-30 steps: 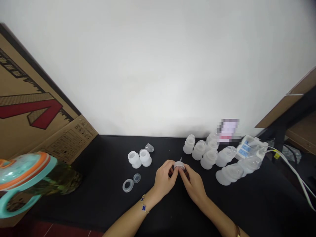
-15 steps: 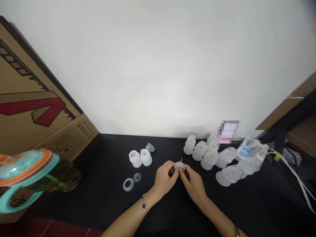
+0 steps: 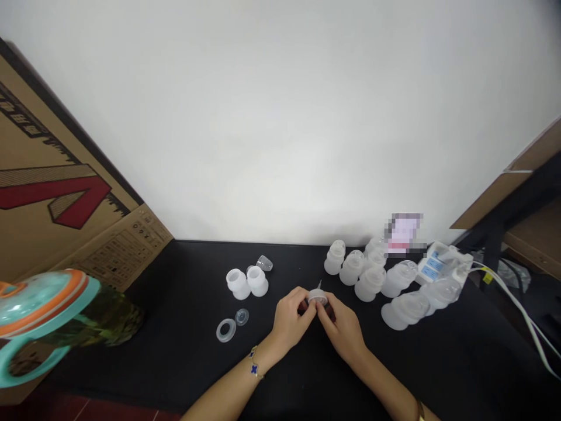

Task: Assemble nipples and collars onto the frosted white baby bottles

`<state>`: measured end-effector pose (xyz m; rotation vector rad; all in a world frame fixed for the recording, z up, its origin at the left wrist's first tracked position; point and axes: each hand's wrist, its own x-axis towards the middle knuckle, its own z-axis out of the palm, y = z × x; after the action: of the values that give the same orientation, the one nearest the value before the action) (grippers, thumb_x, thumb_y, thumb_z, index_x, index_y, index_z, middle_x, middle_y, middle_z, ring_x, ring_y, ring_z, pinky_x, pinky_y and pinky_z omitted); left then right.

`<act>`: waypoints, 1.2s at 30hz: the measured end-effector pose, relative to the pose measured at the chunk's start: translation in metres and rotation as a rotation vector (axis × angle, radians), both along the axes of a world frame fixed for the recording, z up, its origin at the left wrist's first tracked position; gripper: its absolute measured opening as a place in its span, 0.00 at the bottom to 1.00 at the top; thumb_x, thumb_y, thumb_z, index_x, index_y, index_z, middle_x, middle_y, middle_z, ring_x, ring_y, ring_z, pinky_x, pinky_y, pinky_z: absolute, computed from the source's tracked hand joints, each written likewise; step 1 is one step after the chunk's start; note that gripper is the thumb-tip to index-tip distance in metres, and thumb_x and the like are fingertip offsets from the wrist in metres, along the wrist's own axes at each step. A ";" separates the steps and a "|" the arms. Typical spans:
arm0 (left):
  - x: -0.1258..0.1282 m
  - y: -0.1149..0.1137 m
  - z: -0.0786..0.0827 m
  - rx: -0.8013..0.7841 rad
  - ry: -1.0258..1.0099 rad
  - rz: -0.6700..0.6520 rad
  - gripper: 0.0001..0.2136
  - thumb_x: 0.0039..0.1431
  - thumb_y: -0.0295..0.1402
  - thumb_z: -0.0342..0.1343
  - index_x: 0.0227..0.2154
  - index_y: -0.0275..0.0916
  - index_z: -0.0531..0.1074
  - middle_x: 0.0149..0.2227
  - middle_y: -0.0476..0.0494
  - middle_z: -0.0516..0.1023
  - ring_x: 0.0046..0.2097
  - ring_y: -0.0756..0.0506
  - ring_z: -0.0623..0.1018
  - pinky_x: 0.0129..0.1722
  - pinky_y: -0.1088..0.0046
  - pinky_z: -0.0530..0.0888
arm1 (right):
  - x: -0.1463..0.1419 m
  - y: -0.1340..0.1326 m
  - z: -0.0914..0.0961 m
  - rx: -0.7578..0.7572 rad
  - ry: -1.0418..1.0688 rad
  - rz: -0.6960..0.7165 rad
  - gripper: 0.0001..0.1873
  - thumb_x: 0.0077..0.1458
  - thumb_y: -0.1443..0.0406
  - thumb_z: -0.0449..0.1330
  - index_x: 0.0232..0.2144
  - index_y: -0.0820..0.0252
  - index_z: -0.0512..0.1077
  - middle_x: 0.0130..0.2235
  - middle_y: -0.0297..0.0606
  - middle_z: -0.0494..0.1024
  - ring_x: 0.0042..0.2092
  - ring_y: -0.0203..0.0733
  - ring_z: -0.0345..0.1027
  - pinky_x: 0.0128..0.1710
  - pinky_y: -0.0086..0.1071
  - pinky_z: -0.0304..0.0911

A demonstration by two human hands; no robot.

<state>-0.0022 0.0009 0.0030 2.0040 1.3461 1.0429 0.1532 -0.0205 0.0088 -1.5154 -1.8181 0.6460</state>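
My left hand (image 3: 290,318) and my right hand (image 3: 344,328) meet over the black table, fingertips closed on opposite sides of a baby bottle nipple in its collar ring (image 3: 317,294). Its narrow clear tip points up and away. To the left lie a loose collar ring (image 3: 225,330) and a clear nipple (image 3: 242,317), flat on the table. Behind these stand two open white bottles (image 3: 238,283), with a clear cap (image 3: 265,263) on its side. Several small capped bottles (image 3: 370,284) are grouped right of my right hand.
A large jug with a teal and orange lid (image 3: 48,301) stands at the left, before a cardboard box (image 3: 87,234). White power strip (image 3: 432,266) and cables (image 3: 521,310) lie at the far right. A pixelated pinkish object (image 3: 402,234) leans on the white wall (image 3: 263,146).
Both hands keep the nipple and collar ring pinched in nearly the same place. The view has shifted slightly.
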 end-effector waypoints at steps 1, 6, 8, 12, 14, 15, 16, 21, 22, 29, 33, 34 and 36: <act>0.000 0.000 0.000 0.003 -0.001 -0.001 0.08 0.62 0.31 0.51 0.27 0.39 0.68 0.27 0.51 0.68 0.29 0.50 0.70 0.31 0.75 0.64 | 0.000 0.000 0.001 -0.002 0.003 0.000 0.15 0.65 0.54 0.49 0.41 0.53 0.71 0.28 0.32 0.76 0.27 0.40 0.69 0.26 0.30 0.61; 0.000 -0.001 0.000 0.004 0.010 -0.011 0.07 0.62 0.30 0.51 0.28 0.39 0.69 0.28 0.51 0.68 0.29 0.50 0.70 0.30 0.75 0.64 | 0.001 0.000 0.005 -0.022 0.011 -0.004 0.13 0.64 0.55 0.51 0.42 0.53 0.71 0.30 0.32 0.77 0.29 0.39 0.71 0.27 0.29 0.63; 0.000 0.000 0.001 0.008 0.021 -0.006 0.08 0.61 0.30 0.52 0.26 0.39 0.68 0.27 0.51 0.68 0.29 0.50 0.70 0.30 0.75 0.64 | 0.001 0.000 0.004 -0.012 0.004 -0.001 0.13 0.64 0.55 0.51 0.41 0.53 0.71 0.29 0.32 0.77 0.28 0.39 0.71 0.27 0.29 0.62; 0.000 0.000 0.002 0.017 0.045 0.013 0.10 0.60 0.30 0.52 0.23 0.39 0.66 0.25 0.52 0.66 0.28 0.50 0.68 0.30 0.75 0.63 | 0.001 0.000 0.001 -0.005 -0.005 0.003 0.15 0.65 0.53 0.49 0.41 0.54 0.71 0.28 0.32 0.76 0.27 0.39 0.70 0.26 0.30 0.61; 0.000 0.001 0.003 0.013 0.047 0.012 0.10 0.60 0.30 0.52 0.23 0.39 0.65 0.25 0.52 0.66 0.28 0.50 0.68 0.30 0.75 0.63 | 0.001 0.000 0.001 -0.015 -0.001 0.007 0.16 0.65 0.53 0.49 0.41 0.54 0.71 0.29 0.33 0.77 0.28 0.39 0.70 0.27 0.30 0.61; 0.000 0.001 0.003 0.011 0.045 0.010 0.11 0.60 0.31 0.52 0.22 0.39 0.65 0.25 0.52 0.66 0.28 0.50 0.68 0.30 0.75 0.63 | 0.001 0.000 0.001 -0.021 0.001 0.009 0.16 0.65 0.53 0.49 0.41 0.54 0.71 0.29 0.33 0.77 0.28 0.40 0.70 0.27 0.30 0.61; 0.000 0.001 0.003 0.010 0.042 0.008 0.11 0.60 0.31 0.52 0.22 0.39 0.64 0.25 0.52 0.66 0.28 0.50 0.68 0.30 0.75 0.63 | 0.001 0.000 0.001 -0.027 0.001 0.011 0.15 0.65 0.53 0.49 0.42 0.53 0.71 0.29 0.33 0.77 0.28 0.40 0.70 0.27 0.30 0.61; 0.000 0.002 0.001 0.017 0.024 0.008 0.10 0.60 0.30 0.52 0.22 0.39 0.65 0.25 0.52 0.66 0.28 0.50 0.68 0.30 0.75 0.63 | 0.001 0.000 0.000 -0.027 0.004 0.011 0.16 0.65 0.53 0.49 0.42 0.53 0.71 0.30 0.33 0.77 0.28 0.40 0.70 0.27 0.31 0.62; 0.000 0.002 0.001 0.017 0.021 0.007 0.10 0.60 0.30 0.53 0.22 0.39 0.65 0.25 0.52 0.66 0.28 0.50 0.68 0.29 0.75 0.63 | 0.001 0.000 -0.001 -0.026 0.007 0.010 0.16 0.64 0.53 0.49 0.42 0.53 0.71 0.30 0.34 0.77 0.28 0.40 0.70 0.27 0.31 0.62; 0.000 0.001 0.003 0.020 0.002 0.011 0.09 0.58 0.28 0.53 0.22 0.39 0.66 0.24 0.52 0.66 0.27 0.51 0.68 0.29 0.76 0.63 | 0.001 0.000 -0.001 -0.032 -0.017 0.004 0.14 0.64 0.53 0.50 0.40 0.53 0.70 0.29 0.32 0.76 0.28 0.40 0.70 0.26 0.30 0.61; 0.000 0.001 0.004 0.020 0.003 0.012 0.10 0.58 0.28 0.53 0.22 0.39 0.66 0.24 0.52 0.66 0.27 0.51 0.68 0.29 0.75 0.64 | 0.001 0.001 -0.001 -0.017 -0.022 -0.003 0.14 0.64 0.53 0.51 0.39 0.53 0.71 0.28 0.31 0.76 0.27 0.39 0.70 0.25 0.29 0.60; 0.000 0.001 0.004 0.015 0.004 0.013 0.10 0.58 0.28 0.53 0.22 0.39 0.66 0.24 0.52 0.66 0.27 0.51 0.68 0.29 0.75 0.64 | 0.001 0.001 -0.001 -0.013 -0.023 -0.005 0.14 0.64 0.53 0.51 0.39 0.53 0.71 0.28 0.31 0.76 0.27 0.39 0.70 0.25 0.29 0.60; 0.000 0.001 0.004 0.005 0.006 0.012 0.09 0.58 0.28 0.53 0.22 0.39 0.66 0.25 0.51 0.66 0.27 0.50 0.68 0.29 0.75 0.64 | 0.001 0.001 -0.002 -0.012 -0.025 -0.007 0.14 0.64 0.53 0.51 0.39 0.53 0.71 0.28 0.32 0.76 0.27 0.39 0.70 0.25 0.29 0.60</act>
<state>-0.0017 0.0019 0.0067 2.0067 1.3618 1.0478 0.1544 -0.0198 0.0071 -1.5429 -1.8300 0.6380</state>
